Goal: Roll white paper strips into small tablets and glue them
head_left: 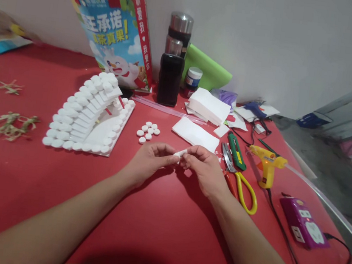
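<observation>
Near the middle of the red table (138,230), my left hand (155,160) and my right hand (202,166) meet at a small white piece (180,153). Fingertips of both hands pinch it. Just behind the left hand lie several round white pieces (146,131) in a loose cluster. Further left stands a white model (84,116) with a stepped curve, edged with round white pieces. A folded white sheet (196,133) lies flat behind my hands.
Right of my hands are yellow-and-red-handled scissors (245,194), a green cutter (237,150), a yellow glue gun (267,164) and a purple power block (305,223) with cables. Behind stand a printed bag (117,35), a black case (170,80) and a jar (193,77). Dry twine (14,125) lies left.
</observation>
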